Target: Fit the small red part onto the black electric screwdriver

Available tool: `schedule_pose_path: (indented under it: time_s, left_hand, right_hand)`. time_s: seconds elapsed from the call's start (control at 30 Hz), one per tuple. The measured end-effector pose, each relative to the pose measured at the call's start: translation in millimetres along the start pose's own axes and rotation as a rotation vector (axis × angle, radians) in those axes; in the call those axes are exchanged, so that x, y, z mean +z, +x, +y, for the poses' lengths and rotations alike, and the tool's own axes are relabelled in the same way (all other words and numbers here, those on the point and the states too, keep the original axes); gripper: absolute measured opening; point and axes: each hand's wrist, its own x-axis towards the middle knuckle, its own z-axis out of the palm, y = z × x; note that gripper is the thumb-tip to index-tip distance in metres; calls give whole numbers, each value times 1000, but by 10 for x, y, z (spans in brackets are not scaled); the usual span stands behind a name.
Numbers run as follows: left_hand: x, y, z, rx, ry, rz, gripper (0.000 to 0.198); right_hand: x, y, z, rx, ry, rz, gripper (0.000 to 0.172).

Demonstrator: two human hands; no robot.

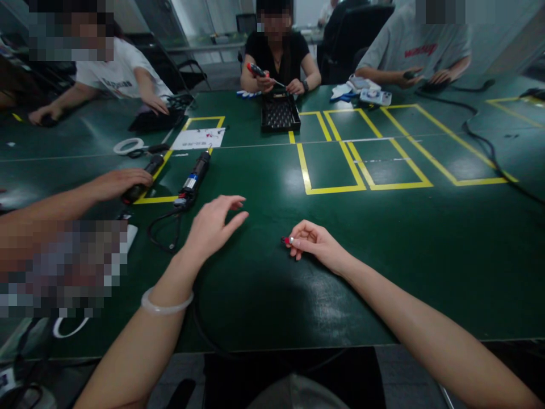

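My left hand (212, 223) hovers just above the green table (383, 255) with its fingers spread and nothing in it. It is nearest to a black electric screwdriver (194, 178) that lies a little up and to the left, its cable looping toward me. My right hand (313, 241) rests on the table with the fingers curled, pinching a small red and black part (286, 240) at the fingertips. A pale bangle (166, 304) sits on my left wrist.
A co-worker's hand (114, 183) at left rests on a second black tool (138, 180). Across the table a person holds a red-handled screwdriver (258, 70) over a black tray (280, 113). Yellow tape boxes (366, 156), a paper sheet (199, 138), a tape roll (128, 146) and cables (481, 139) lie farther out.
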Motion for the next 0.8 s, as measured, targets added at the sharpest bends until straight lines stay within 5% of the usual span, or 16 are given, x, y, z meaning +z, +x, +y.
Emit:
schedule_pose_path:
  time_s: [0.13,0.27,0.33,0.8]
  left_hand:
    - [-289,-50,-698,-412,405,188,49]
    - [-403,-203,-1185,-738,373,74,64]
    - [-384,-236,-1275,-783,331,19,63]
    - [40,-22,-668,-389,533,-123,55]
  right_hand:
    - [-9,-6,-11,-2,-16,17,29]
    - [-19,-14,-20,4,-21,13,29]
    - [-24,-18,-23,7,-23,9,28]
    - [-31,-8,7,1,-33,6,28]
